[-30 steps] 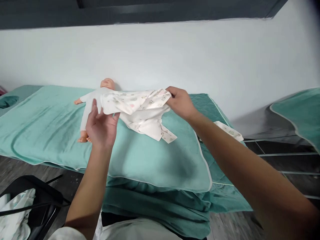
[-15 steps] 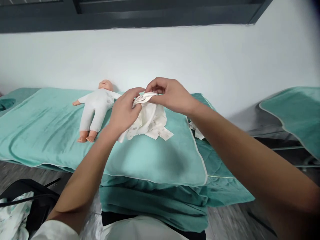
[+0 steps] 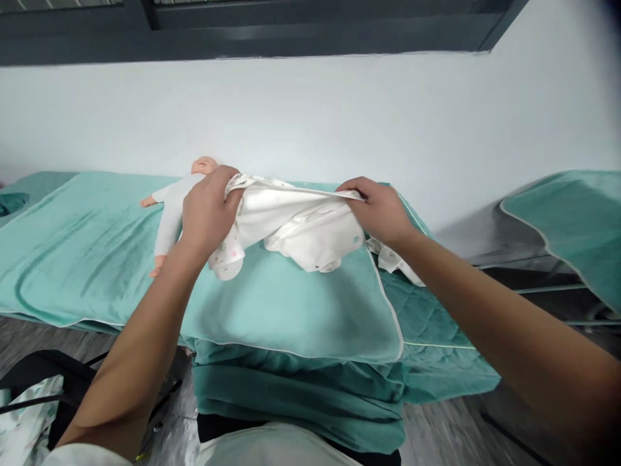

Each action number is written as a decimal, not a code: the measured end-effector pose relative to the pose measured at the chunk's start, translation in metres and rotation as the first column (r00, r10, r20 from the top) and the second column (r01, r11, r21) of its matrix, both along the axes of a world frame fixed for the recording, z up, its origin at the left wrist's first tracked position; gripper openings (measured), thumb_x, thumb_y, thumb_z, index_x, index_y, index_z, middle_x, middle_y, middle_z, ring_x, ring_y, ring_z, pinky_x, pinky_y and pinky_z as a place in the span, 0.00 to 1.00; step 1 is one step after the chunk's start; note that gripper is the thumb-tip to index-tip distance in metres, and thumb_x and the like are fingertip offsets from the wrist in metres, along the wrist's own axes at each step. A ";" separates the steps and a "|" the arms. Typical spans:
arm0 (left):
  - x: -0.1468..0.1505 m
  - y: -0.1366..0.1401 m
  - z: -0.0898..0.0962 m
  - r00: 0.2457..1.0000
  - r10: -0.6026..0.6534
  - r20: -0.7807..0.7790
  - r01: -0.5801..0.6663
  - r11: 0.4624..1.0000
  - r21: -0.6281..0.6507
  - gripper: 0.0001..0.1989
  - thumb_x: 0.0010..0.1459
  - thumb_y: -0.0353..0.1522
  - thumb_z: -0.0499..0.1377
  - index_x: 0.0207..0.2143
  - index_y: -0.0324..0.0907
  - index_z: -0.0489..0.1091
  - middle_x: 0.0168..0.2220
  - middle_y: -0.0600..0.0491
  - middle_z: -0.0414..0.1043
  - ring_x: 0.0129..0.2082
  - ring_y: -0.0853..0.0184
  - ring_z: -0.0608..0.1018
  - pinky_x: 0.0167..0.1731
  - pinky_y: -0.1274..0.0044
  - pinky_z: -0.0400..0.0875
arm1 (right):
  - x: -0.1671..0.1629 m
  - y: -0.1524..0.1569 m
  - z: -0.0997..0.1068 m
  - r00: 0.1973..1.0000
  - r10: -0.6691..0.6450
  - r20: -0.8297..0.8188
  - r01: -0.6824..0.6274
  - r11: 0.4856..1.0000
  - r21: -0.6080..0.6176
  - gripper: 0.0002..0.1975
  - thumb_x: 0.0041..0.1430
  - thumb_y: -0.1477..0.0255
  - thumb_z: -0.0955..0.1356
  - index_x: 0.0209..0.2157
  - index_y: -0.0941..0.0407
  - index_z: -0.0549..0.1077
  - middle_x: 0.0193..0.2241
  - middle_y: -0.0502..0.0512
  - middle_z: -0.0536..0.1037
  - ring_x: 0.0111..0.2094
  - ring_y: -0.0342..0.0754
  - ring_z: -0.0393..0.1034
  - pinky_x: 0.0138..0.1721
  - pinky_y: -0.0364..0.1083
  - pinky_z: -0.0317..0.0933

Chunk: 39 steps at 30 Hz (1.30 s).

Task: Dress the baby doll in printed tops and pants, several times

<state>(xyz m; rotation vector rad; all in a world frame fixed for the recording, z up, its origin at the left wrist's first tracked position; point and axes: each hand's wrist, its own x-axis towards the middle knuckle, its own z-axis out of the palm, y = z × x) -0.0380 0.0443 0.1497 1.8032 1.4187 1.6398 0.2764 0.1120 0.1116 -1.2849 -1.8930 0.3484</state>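
Observation:
A white baby garment (image 3: 301,223) with a small print is stretched sideways between my two hands, its lower part hanging over the green blanket. My left hand (image 3: 211,210) is closed on the garment's left end, partly in front of the doll. The right end of its upper edge is pinched in my right hand (image 3: 381,207). A baby doll (image 3: 172,197) in a white suit lies on its back just left of my left hand; my hand and wrist hide part of its body and one leg.
The light green blanket (image 3: 295,310) covers the bed against the white wall. Another white cloth (image 3: 395,262) lies beyond its right edge on darker green bedding (image 3: 436,362). A green-covered chair or bed (image 3: 572,226) stands at right. A black bag (image 3: 53,369) with printed cloth is at lower left.
My hands have moved apart, left hand to the left and right hand to the right. The garment, bunched up before, is now spread wide between them.

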 end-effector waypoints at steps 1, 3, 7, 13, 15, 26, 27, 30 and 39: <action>-0.003 0.001 -0.004 1.000 0.019 -0.016 -0.019 1.000 -0.017 0.04 0.58 0.28 0.63 0.37 0.43 0.72 0.35 0.52 0.72 0.54 0.52 0.73 0.61 0.63 0.63 | 0.006 -0.002 0.002 0.998 -0.031 -0.046 0.032 0.999 0.018 0.13 0.57 0.74 0.65 0.41 0.51 0.78 0.41 0.53 0.82 0.42 0.52 0.74 0.46 0.50 0.65; -0.006 0.002 -0.012 0.999 0.052 -0.005 -0.052 0.998 -0.029 0.03 0.59 0.30 0.63 0.37 0.44 0.71 0.35 0.51 0.72 0.54 0.52 0.73 0.60 0.64 0.65 | 0.016 -0.005 0.006 0.988 -0.073 -0.135 0.080 0.996 0.049 0.14 0.56 0.75 0.65 0.42 0.53 0.78 0.41 0.54 0.82 0.43 0.50 0.74 0.47 0.49 0.65; -0.008 0.002 -0.019 0.985 0.022 0.170 -0.016 0.999 -0.036 0.02 0.61 0.31 0.62 0.34 0.43 0.71 0.33 0.52 0.71 0.52 0.54 0.74 0.58 0.66 0.67 | 0.034 -0.013 0.018 0.976 -0.124 -0.178 0.135 0.990 0.050 0.13 0.57 0.74 0.67 0.43 0.53 0.79 0.43 0.57 0.82 0.43 0.48 0.75 0.47 0.48 0.65; -0.013 0.020 -0.022 0.998 0.059 0.033 -0.050 0.969 -0.242 0.04 0.57 0.30 0.65 0.30 0.44 0.71 0.28 0.52 0.70 0.51 0.51 0.75 0.60 0.65 0.65 | 0.053 -0.001 0.015 0.991 -0.136 0.016 0.136 0.991 -0.018 0.10 0.60 0.70 0.69 0.42 0.51 0.80 0.43 0.55 0.82 0.44 0.50 0.74 0.48 0.48 0.64; -0.016 0.040 -0.027 0.992 0.083 -0.092 -0.111 0.927 -0.358 0.07 0.56 0.32 0.65 0.28 0.44 0.70 0.29 0.51 0.72 0.52 0.49 0.76 0.61 0.63 0.64 | 0.050 0.014 0.005 0.986 -0.114 0.124 0.120 0.992 -0.047 0.11 0.61 0.67 0.69 0.43 0.52 0.80 0.43 0.55 0.83 0.44 0.51 0.74 0.47 0.49 0.64; 0.053 0.098 -0.130 0.846 -0.042 -0.532 -0.221 0.880 -0.420 0.14 0.59 0.21 0.53 0.46 0.33 0.72 0.57 0.27 0.69 0.64 0.41 0.67 0.63 0.52 0.60 | -0.060 0.045 -0.105 0.894 -0.008 0.447 0.034 0.998 -0.051 0.22 0.66 0.77 0.59 0.59 0.66 0.69 0.60 0.73 0.70 0.61 0.63 0.62 0.62 0.58 0.57; 0.063 0.096 -0.144 0.833 -0.097 -0.544 -0.186 0.878 -0.441 0.15 0.60 0.22 0.52 0.48 0.32 0.72 0.58 0.28 0.69 0.64 0.43 0.68 0.64 0.55 0.60 | -0.071 0.045 -0.118 0.909 0.001 0.418 0.042 0.995 -0.092 0.22 0.67 0.74 0.59 0.59 0.66 0.69 0.59 0.73 0.71 0.61 0.63 0.62 0.63 0.58 0.56; 0.078 0.098 -0.173 0.807 -0.119 -0.579 -0.204 0.863 -0.462 0.19 0.64 0.26 0.52 0.56 0.31 0.69 0.67 0.31 0.61 0.70 0.47 0.61 0.70 0.58 0.52 | -0.090 0.048 -0.147 0.909 -0.100 0.404 0.197 0.959 -0.206 0.26 0.69 0.68 0.60 0.61 0.70 0.66 0.63 0.74 0.68 0.67 0.65 0.56 0.68 0.60 0.49; 0.065 0.132 -0.171 0.698 0.093 -0.710 -0.496 0.778 -0.385 0.28 0.67 0.34 0.49 0.67 0.34 0.58 0.67 0.36 0.62 0.67 0.47 0.64 0.65 0.57 0.62 | -0.084 0.075 -0.162 0.859 -0.215 0.464 0.313 0.939 -0.143 0.33 0.71 0.66 0.58 0.71 0.67 0.52 0.72 0.74 0.51 0.72 0.70 0.45 0.68 0.64 0.51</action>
